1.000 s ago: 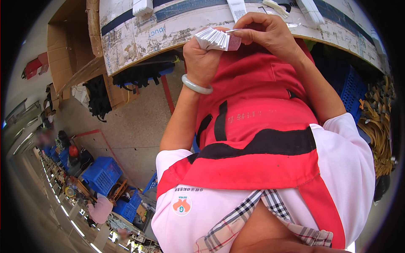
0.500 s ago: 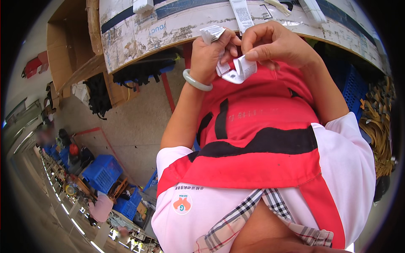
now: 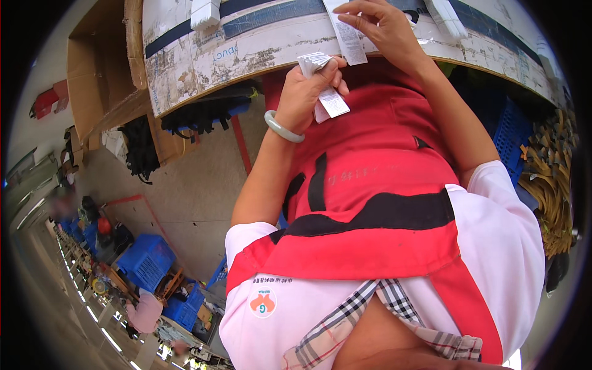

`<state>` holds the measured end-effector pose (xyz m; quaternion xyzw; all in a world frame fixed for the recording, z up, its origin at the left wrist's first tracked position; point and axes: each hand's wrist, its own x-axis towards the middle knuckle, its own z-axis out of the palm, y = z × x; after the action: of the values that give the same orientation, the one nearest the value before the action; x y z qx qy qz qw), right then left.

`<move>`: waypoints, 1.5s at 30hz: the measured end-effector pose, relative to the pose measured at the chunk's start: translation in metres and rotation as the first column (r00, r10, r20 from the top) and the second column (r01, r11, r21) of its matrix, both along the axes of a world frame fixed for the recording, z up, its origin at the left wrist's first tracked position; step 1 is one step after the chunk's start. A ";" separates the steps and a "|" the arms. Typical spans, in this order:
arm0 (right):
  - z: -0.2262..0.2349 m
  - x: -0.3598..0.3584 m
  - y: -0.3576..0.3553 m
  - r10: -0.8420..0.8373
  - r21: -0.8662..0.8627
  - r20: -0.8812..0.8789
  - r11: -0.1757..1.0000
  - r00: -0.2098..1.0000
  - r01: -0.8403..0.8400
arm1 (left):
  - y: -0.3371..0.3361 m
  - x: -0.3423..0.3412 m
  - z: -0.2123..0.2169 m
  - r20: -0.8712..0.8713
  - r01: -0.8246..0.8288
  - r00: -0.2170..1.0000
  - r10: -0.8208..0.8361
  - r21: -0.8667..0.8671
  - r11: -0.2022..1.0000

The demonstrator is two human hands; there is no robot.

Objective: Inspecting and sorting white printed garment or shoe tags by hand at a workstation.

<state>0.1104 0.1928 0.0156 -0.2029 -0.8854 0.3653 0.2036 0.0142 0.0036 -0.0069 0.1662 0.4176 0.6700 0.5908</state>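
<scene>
My left hand [image 3: 308, 91], with a pale bangle [image 3: 283, 127] at its wrist, is closed round a bundle of white printed labels [image 3: 313, 63]. The bundle's folded edges fan out above the thumb, while printed ends hang below the fingers. Over the table's near edge lies a long white strip of printed labels [image 3: 347, 42], its end reaching past that edge. My right hand [image 3: 385, 28] is above the upper part of this strip, fingers apart and fingertips over it. Whether they touch it I cannot tell.
The worn table [image 3: 259, 52] carries a white stack [image 3: 205, 13] at left and another white bundle [image 3: 445, 18] at right. An open cardboard box [image 3: 102, 74] stands left of it. Blue crates [image 3: 147, 259] and a person in pink [image 3: 147, 313] are farther off. Brown straps [image 3: 547, 185] hang at right.
My right hand has left the labels beside my left hand and moved up and away over the strip on the table. My left hand keeps its bundle, whose lower ends now hang straighter.
</scene>
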 end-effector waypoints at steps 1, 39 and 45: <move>0.002 -0.007 0.003 -0.042 0.018 -0.054 0.999 0.998 0.043 | 0.001 0.001 0.000 -0.003 -0.005 1.000 0.005 -0.016 1.000; 0.006 0.018 -0.031 0.175 -0.364 -0.208 0.899 0.962 -0.242 | 0.006 -0.005 0.000 -0.444 -0.344 0.804 0.397 0.197 0.918; 0.003 0.017 -0.031 0.187 -0.432 -0.205 0.864 0.961 -0.260 | 0.006 -0.005 -0.001 -0.506 -0.348 0.757 0.413 0.223 0.911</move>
<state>0.1275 0.1614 0.0183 -0.1113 -0.7741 0.5980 0.1755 0.0093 0.0101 -0.0077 0.2943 0.5531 0.7240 0.2888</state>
